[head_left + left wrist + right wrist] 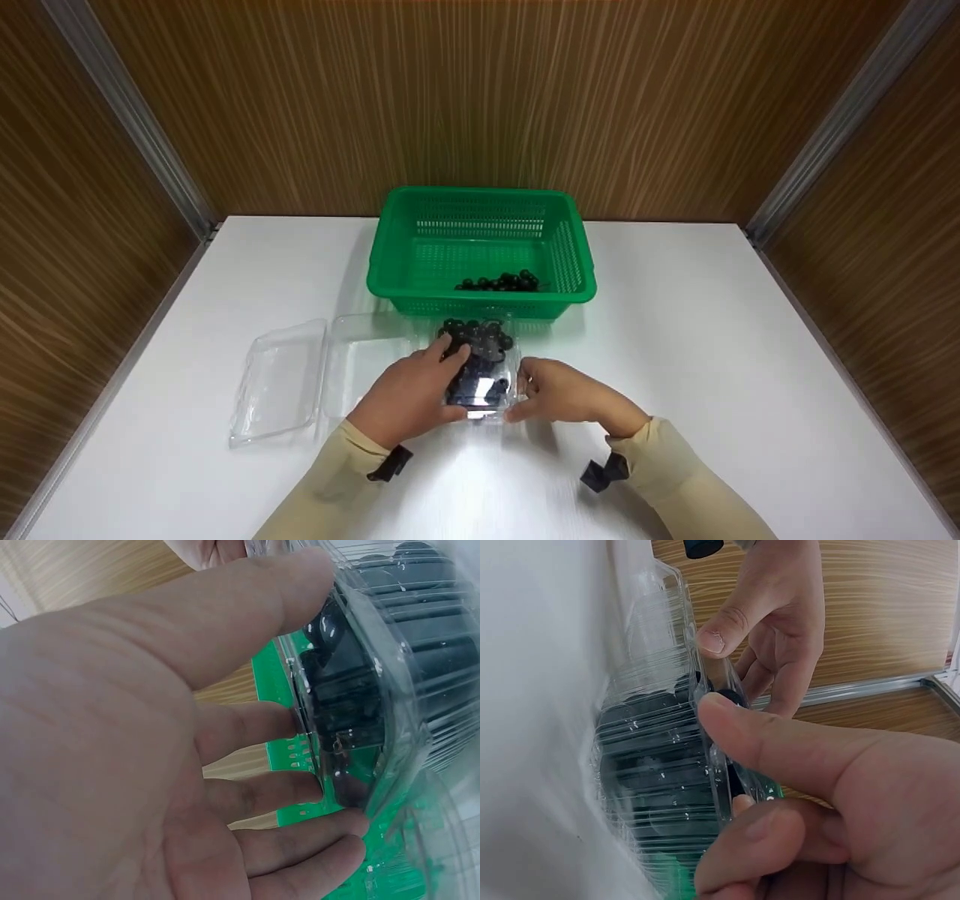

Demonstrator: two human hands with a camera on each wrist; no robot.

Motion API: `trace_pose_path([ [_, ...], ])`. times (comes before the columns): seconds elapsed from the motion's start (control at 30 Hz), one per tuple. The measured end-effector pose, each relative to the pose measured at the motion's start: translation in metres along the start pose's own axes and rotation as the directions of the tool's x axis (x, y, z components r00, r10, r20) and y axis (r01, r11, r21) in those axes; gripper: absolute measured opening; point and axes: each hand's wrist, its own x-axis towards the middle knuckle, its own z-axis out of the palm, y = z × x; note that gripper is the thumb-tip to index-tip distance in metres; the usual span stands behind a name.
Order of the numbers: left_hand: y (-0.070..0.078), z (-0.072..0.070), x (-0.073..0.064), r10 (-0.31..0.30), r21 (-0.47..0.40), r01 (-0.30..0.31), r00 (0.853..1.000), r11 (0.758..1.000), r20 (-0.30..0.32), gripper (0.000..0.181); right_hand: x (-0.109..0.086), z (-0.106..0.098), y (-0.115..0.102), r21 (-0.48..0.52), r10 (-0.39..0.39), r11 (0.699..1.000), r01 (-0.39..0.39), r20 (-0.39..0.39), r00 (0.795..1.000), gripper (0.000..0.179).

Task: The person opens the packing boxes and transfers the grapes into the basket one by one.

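Note:
A clear plastic clamshell box [484,412] filled with dark grapes [472,334] stands on the table in front of the green basket. My left hand [412,394] reaches over it from the left; in the left wrist view its fingers [259,791] are spread and nearly straight, touching the lid and rim. At the box's right front corner, my right hand [559,390] pinches the rim between thumb and curled fingers. The right wrist view shows that thumb on the rim of the ribbed box [656,757], grapes showing dark through its wall.
Behind the box, a green basket [382,274] holds more dark grapes [506,281] along its near side. To the left lies another clear clamshell box [367,367], with its lid [277,382] folded out flat. Wood-grain panels [480,97] enclose the white table [712,360].

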Motion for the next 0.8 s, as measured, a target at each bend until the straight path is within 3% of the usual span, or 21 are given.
trace_pose_path([
  [0.27,0.0008,0.0001,0.0011,-0.007,-0.004,0.007,1.0,1.0,0.01,0.086,0.0003,-0.0018,-0.0009,-0.04,-0.038,0.999,0.037,-0.034,0.999,0.036],
  [0.53,0.0002,-0.0016,-0.0003,-0.025,-0.02,0.025,0.999,0.999,0.022,0.087,0.0011,0.0005,-0.0002,-0.002,-0.065,0.998,0.065,-0.064,0.996,0.031],
  [0.8,0.0013,-0.0034,-0.0009,-0.021,-0.035,0.022,0.999,0.999,0.039,0.087,-0.0024,-0.0004,-0.0034,0.003,-0.005,1.0,0.005,0.011,1.0,0.026],
])
